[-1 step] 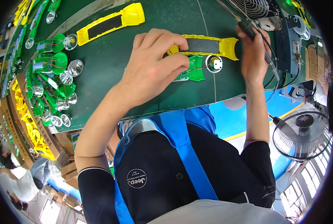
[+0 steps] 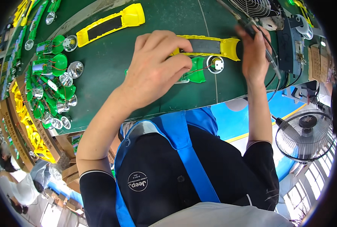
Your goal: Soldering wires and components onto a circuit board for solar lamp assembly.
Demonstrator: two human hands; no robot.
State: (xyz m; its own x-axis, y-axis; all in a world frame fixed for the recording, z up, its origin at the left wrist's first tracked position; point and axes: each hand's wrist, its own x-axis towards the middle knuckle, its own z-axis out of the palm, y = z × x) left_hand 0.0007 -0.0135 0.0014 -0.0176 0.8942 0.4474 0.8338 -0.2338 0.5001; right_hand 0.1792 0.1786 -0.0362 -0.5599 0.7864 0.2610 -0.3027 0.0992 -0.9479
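My left hand (image 2: 155,68) is bent over the left end of a yellow flashlight casing half (image 2: 229,48) with a dark strip inside. Its index fingertip rests on the casing, while the thumb lies on a green casing half (image 2: 197,70) just nearer to me. Red wires run from the green half to a round reflector (image 2: 215,65) with a white centre. The palm hides the left parts of both halves. My right hand (image 2: 256,55) grips the dark handle of a soldering iron (image 2: 247,27), slightly blurred, its metal end pointing to the far left, beside the stand.
Another yellow casing half (image 2: 112,25) lies at the far left. Green halves with reflectors (image 2: 76,69) are heaped on the left, beside a cardboard box of yellow parts (image 2: 36,138). At the right are a wire-guarded fan (image 2: 253,7), a solder spool (image 2: 304,27) and a larger fan (image 2: 304,136).
The right hand's fingers and the soldering iron have shifted slightly to the left. The left hand keeps its place over the casing halves.
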